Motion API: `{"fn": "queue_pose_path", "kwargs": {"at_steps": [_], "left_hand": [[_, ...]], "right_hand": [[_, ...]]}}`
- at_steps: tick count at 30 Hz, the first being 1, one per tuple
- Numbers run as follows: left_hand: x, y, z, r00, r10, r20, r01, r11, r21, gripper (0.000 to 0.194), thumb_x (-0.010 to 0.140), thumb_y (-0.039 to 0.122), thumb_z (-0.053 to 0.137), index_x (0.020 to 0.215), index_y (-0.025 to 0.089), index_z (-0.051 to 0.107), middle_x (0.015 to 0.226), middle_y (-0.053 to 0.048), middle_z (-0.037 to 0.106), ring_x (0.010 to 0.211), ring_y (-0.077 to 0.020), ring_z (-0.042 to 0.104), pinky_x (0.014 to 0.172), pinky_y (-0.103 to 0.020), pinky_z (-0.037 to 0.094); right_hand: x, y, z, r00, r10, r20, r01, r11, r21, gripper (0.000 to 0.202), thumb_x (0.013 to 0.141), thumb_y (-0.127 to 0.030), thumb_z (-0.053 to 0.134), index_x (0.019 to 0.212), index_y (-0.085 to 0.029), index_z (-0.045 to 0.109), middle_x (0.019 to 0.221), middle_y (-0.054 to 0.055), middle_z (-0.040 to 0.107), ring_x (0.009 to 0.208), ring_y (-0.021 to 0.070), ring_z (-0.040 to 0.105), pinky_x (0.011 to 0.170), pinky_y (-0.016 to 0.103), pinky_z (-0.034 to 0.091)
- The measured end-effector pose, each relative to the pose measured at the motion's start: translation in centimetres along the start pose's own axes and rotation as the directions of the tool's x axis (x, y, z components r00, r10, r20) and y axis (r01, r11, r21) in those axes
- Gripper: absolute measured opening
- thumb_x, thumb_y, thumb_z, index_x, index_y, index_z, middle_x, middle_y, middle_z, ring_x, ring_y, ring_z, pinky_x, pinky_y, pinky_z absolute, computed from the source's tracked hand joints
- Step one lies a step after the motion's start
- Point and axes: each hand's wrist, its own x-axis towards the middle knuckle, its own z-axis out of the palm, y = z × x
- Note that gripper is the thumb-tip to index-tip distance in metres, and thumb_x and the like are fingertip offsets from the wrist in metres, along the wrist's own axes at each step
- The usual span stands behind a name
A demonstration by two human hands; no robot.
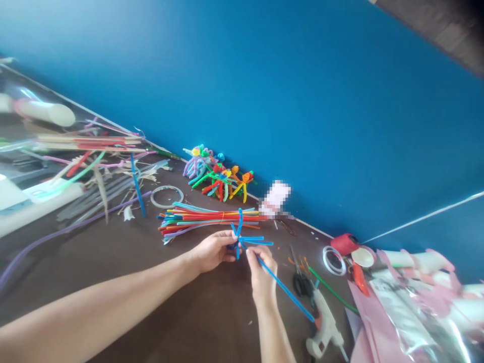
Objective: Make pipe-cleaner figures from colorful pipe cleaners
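My left hand (216,252) pinches the middle of a blue pipe-cleaner figure (239,236), whose short legs stick out on several sides. Just to the right, my right hand (263,262) has its fingers closed on a long blue pipe cleaner (288,291) that runs from the figure down to the lower right. Both hands are raised above the dark table, close together. Behind them lies a bundle of coloured pipe cleaners (212,216) tied round the middle. Finished-looking small pipe-cleaner figures (221,176) in many colours stand by the wall.
On the right lie black-handled scissors (301,285), a white glue gun (325,322), a green pipe cleaner (333,292) and tape rolls (334,260). Pink wrapping (365,317) covers the right edge. At left are a clear ring (167,188), loose strips (94,191) and sticks. A blue wall (264,101) rises behind.
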Motion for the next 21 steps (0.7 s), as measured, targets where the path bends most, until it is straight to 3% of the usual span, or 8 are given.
{"fn": "queue_pose_path", "kwargs": {"at_steps": [5, 9, 15, 21], "left_hand": [[0.1, 0.1, -0.4, 0.984, -0.115, 0.139, 0.112, 0.993, 0.032, 0.012, 0.066, 0.019, 0.060, 0.071, 0.013, 0.052, 0.062, -0.001, 0.056, 0.057, -0.0126, 0.058, 0.042, -0.018, 0.045], [0.0, 0.0, -0.2, 0.982, -0.118, 0.147, 0.092, 0.981, 0.168, 0.012, 0.064, 0.020, 0.061, 0.064, 0.011, 0.053, 0.058, -0.002, 0.057, 0.051, -0.0123, 0.056, 0.041, -0.019, 0.044], [-0.5, 0.0, 0.6, 0.974, -0.170, 0.152, 0.095, 0.908, 0.407, 0.014, 0.062, 0.023, 0.060, 0.066, 0.009, 0.059, 0.060, -0.003, 0.059, 0.049, -0.0109, 0.055, 0.041, -0.019, 0.042], [-0.7, -0.1, 1.0, 0.973, -0.197, 0.123, 0.115, 0.869, 0.482, 0.015, 0.060, 0.023, 0.061, 0.067, 0.010, 0.060, 0.056, -0.002, 0.059, 0.047, -0.0109, 0.054, 0.043, -0.020, 0.041]], "right_hand": [[0.3, 0.7, -0.4, 0.961, 0.253, 0.116, -0.275, 0.925, 0.264, 0.015, 0.070, -0.031, 0.057, 0.066, -0.017, 0.059, 0.062, 0.001, 0.059, 0.062, 0.0154, 0.053, 0.062, 0.028, 0.042], [0.2, 1.0, -0.5, 0.907, 0.374, 0.194, -0.421, 0.802, 0.424, 0.017, 0.067, -0.033, 0.060, 0.070, -0.017, 0.056, 0.050, -0.002, 0.055, 0.047, 0.0125, 0.050, 0.047, 0.024, 0.038], [0.2, 0.7, -1.0, 0.877, 0.380, 0.292, -0.479, 0.718, 0.505, 0.019, 0.067, -0.034, 0.062, 0.065, -0.016, 0.054, 0.050, -0.003, 0.056, 0.042, 0.0091, 0.050, 0.043, 0.021, 0.037], [0.3, 0.6, -1.2, 0.871, 0.401, 0.284, -0.491, 0.707, 0.508, 0.018, 0.061, -0.028, 0.066, 0.067, -0.015, 0.056, 0.048, -0.003, 0.058, 0.041, 0.0097, 0.052, 0.041, 0.020, 0.039]]}}
